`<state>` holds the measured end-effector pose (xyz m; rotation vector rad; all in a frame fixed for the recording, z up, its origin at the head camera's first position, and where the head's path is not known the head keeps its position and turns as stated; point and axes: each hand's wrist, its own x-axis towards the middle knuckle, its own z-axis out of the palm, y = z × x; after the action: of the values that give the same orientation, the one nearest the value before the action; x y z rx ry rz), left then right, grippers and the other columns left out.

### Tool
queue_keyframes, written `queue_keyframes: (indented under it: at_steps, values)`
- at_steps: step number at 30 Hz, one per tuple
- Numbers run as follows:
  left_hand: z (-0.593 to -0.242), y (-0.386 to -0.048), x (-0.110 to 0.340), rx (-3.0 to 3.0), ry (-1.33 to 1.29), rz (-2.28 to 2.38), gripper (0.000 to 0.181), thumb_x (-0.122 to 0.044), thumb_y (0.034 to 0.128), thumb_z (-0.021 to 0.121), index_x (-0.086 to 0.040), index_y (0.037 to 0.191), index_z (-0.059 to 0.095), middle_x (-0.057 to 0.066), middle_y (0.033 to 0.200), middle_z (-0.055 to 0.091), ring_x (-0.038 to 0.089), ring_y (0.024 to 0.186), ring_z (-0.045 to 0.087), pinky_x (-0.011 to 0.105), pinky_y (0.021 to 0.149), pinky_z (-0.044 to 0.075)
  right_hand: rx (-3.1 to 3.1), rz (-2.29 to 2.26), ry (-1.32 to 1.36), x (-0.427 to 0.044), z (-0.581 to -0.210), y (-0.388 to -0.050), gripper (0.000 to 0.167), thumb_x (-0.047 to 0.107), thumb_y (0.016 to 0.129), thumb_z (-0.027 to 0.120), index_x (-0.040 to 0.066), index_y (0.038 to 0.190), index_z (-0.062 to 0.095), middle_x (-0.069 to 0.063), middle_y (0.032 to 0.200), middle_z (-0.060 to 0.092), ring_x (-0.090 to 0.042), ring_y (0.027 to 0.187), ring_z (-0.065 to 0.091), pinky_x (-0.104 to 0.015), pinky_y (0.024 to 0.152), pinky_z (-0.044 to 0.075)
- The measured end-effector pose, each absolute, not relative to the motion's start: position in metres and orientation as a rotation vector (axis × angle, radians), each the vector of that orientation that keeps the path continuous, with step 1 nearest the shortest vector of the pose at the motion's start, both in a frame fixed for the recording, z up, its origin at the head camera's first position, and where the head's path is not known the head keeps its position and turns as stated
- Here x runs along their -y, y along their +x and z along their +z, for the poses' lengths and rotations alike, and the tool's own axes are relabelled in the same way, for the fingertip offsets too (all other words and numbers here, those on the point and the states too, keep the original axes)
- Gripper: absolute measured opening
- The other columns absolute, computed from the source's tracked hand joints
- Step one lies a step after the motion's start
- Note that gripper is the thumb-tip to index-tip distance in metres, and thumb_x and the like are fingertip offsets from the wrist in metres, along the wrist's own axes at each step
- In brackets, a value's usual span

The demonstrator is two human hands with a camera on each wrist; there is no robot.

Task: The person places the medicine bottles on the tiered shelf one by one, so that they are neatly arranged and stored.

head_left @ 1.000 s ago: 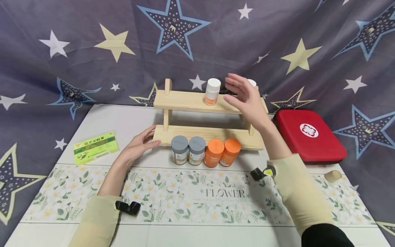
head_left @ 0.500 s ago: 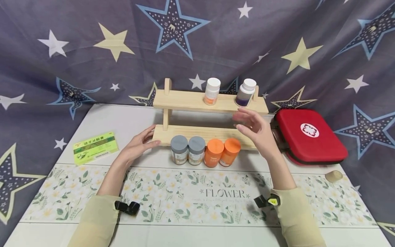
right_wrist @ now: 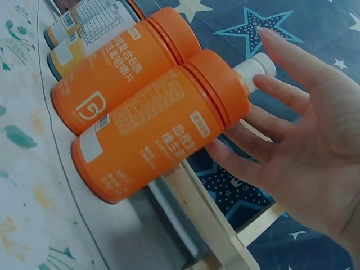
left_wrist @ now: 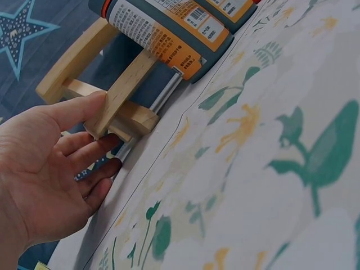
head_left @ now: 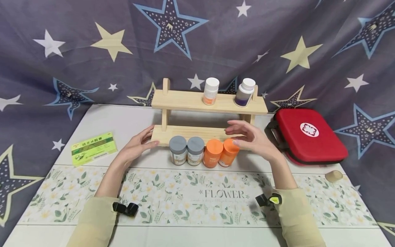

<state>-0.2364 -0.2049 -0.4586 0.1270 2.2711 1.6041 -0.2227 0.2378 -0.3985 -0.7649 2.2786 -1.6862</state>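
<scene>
A two-tier wooden rack (head_left: 210, 102) stands at the back of the table. My left hand (head_left: 135, 145) holds the left end of its lower plank (left_wrist: 126, 93), thumb on one side and fingertips on the other. Two grey-capped bottles (head_left: 186, 151) and two orange bottles stand in a row before the rack. Beside the rightmost orange bottle (right_wrist: 163, 126) is my right hand (head_left: 254, 140), fingers spread around the cap's far side and thumb near it. Its palm faces the cap without gripping it. On the upper plank stand a white-and-orange bottle (head_left: 211, 91) and a white-and-purple bottle (head_left: 245, 92).
A red first-aid case (head_left: 308, 137) lies right of the rack, near my right forearm. In front of it sits a small beige stub (head_left: 334, 176). A green medicine box (head_left: 94, 148) lies at the left. A floral mat (head_left: 172, 202) crosses the table; a starry cloth (head_left: 262, 27) hangs behind.
My right hand has come down from beside the white-and-purple bottle on the upper plank to the rightmost orange bottle's cap. The left hand stays at the plank's end.
</scene>
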Motion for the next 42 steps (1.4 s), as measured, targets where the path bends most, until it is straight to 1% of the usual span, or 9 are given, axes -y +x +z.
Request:
queue_keyframes:
  at_steps: [3, 5, 9, 12, 16, 25, 32, 37, 42]
  values:
    - [-0.458, -0.235, 0.206, -2.277, 0.131, 1.603, 0.094, -0.041, 0.0967, 0.072, -0.021, 0.167, 0.013, 0.010, 0.168, 0.034, 0.034, 0.158, 0.025, 0.056, 0.130, 0.021, -2.249, -1.630, -0.773, -0.239, -0.400, -0.223, 0.062, 0.002, 0.092, 0.072, 0.016, 0.149, 0.050, -0.027, 0.141, 0.059, -0.034, 0.131, 0.060, -0.027, 0.104, 0.054]
    - [-0.457, -0.234, 0.206, -2.278, 0.135, 1.600, 0.093, -0.041, 0.0970, 0.072, -0.022, 0.167, 0.013, 0.010, 0.168, 0.033, 0.034, 0.159, 0.025, 0.056, 0.130, 0.020, -2.229, -1.607, -0.779, -0.241, -0.401, -0.223, 0.065, 0.002, 0.091, 0.073, 0.012, 0.150, 0.049, -0.027, 0.143, 0.058, -0.029, 0.130, 0.061, -0.027, 0.105, 0.054]
    - [-0.456, -0.235, 0.206, -2.277, 0.137, 1.597, 0.093, -0.041, 0.0969, 0.071, -0.023, 0.167, 0.013, 0.009, 0.168, 0.034, 0.034, 0.159, 0.025, 0.056, 0.129, 0.021, -2.215, -1.547, -0.774, -0.245, -0.401, -0.224, 0.068, 0.003, 0.091, 0.075, 0.007, 0.152, 0.046, -0.020, 0.142, 0.060, -0.019, 0.128, 0.062, -0.026, 0.105, 0.054]
    - [-0.457, -0.236, 0.205, -2.277, 0.138, 1.597, 0.093, -0.041, 0.0968, 0.072, -0.022, 0.167, 0.014, 0.010, 0.168, 0.034, 0.034, 0.158, 0.025, 0.056, 0.129, 0.021, -2.207, -1.506, -0.774, -0.248, -0.402, -0.224, 0.068, 0.004, 0.090, 0.075, 0.004, 0.151, 0.045, -0.015, 0.139, 0.062, -0.016, 0.125, 0.061, -0.026, 0.103, 0.054]
    - [-0.458, -0.238, 0.205, -2.279, 0.136, 1.596, 0.093, -0.041, 0.0970, 0.071, -0.021, 0.167, 0.014, 0.010, 0.167, 0.035, 0.034, 0.158, 0.026, 0.056, 0.130, 0.021, -2.201, -1.468, -0.791, -0.250, -0.403, -0.225, 0.066, 0.004, 0.088, 0.078, 0.001, 0.148, 0.048, -0.013, 0.138, 0.061, -0.017, 0.124, 0.060, -0.025, 0.103, 0.054]
    - [-0.456, -0.237, 0.203, -2.285, 0.140, 1.587, 0.093, -0.042, 0.0969, 0.071, -0.023, 0.167, 0.014, 0.011, 0.167, 0.034, 0.035, 0.158, 0.026, 0.057, 0.129, 0.022, -2.267, -1.325, -0.789, -0.250, -0.405, -0.228, 0.064, 0.013, 0.084, 0.086, 0.013, 0.141, 0.057, -0.007, 0.138, 0.063, -0.010, 0.123, 0.061, -0.020, 0.107, 0.049]
    - [-0.456, -0.237, 0.205, -2.278, 0.138, 1.602, 0.092, -0.039, 0.0974, 0.071, -0.024, 0.167, 0.013, 0.010, 0.168, 0.034, 0.036, 0.158, 0.025, 0.058, 0.130, 0.018, -2.331, -1.255, -0.829, -0.247, -0.408, -0.231, 0.062, 0.016, 0.081, 0.089, 0.014, 0.136, 0.062, -0.005, 0.133, 0.067, -0.007, 0.119, 0.062, -0.021, 0.106, 0.049]
    - [-0.457, -0.235, 0.205, -2.269, 0.129, 1.601, 0.092, -0.039, 0.0977, 0.071, -0.026, 0.167, 0.013, 0.009, 0.169, 0.033, 0.035, 0.159, 0.024, 0.058, 0.130, 0.018, -2.316, -1.260, -0.812, -0.245, -0.408, -0.230, 0.058, 0.016, 0.081, 0.089, 0.013, 0.133, 0.063, -0.004, 0.130, 0.068, -0.009, 0.118, 0.061, -0.023, 0.106, 0.049]
    - [-0.458, -0.234, 0.206, -2.273, 0.124, 1.599, 0.091, -0.038, 0.0978, 0.071, -0.025, 0.167, 0.013, 0.010, 0.169, 0.033, 0.036, 0.159, 0.023, 0.058, 0.130, 0.017, -2.313, -1.263, -0.803, -0.246, -0.408, -0.228, 0.056, 0.015, 0.081, 0.089, 0.014, 0.132, 0.064, -0.004, 0.129, 0.068, -0.010, 0.118, 0.061, -0.023, 0.106, 0.048]
